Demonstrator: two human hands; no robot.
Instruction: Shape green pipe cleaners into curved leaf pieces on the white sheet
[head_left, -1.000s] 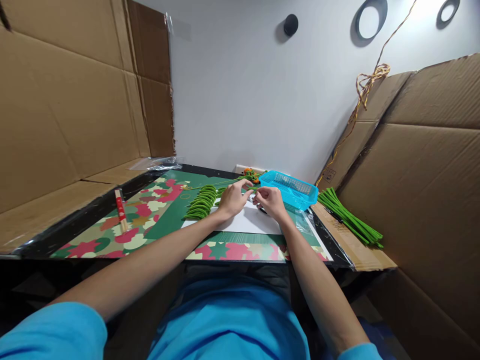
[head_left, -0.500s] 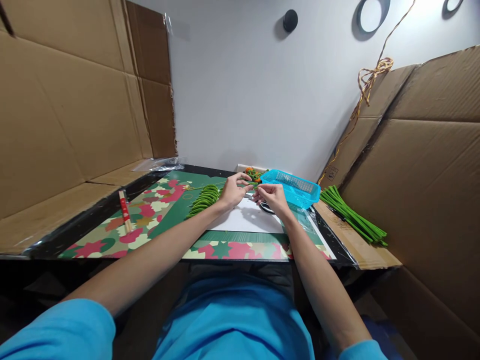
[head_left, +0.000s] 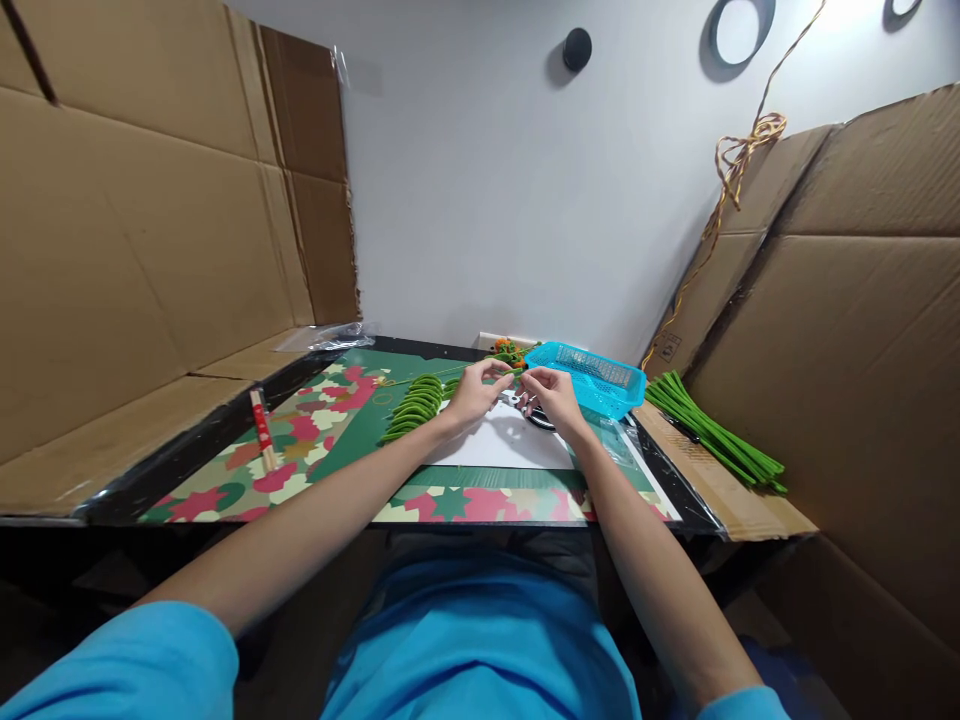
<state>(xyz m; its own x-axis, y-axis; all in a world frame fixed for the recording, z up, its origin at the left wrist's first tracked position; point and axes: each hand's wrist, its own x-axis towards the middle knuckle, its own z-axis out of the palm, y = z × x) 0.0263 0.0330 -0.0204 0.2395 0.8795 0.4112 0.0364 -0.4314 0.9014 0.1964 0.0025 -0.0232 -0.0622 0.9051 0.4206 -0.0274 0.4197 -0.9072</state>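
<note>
A: Grip?
B: Green strip (head_left: 517,372) pinched by both hands; ends covered by fingers, detail too small.
A: Just below?
B: Black-handled scissors (head_left: 541,419), partly behind right hand (head_left: 553,394).
A: Far up, right?
B: Ring (head_left: 902,10), cut by top edge.

Black scissor handle (head_left: 543,422) more exposed beneath right hand (head_left: 552,396) than earlier
</note>
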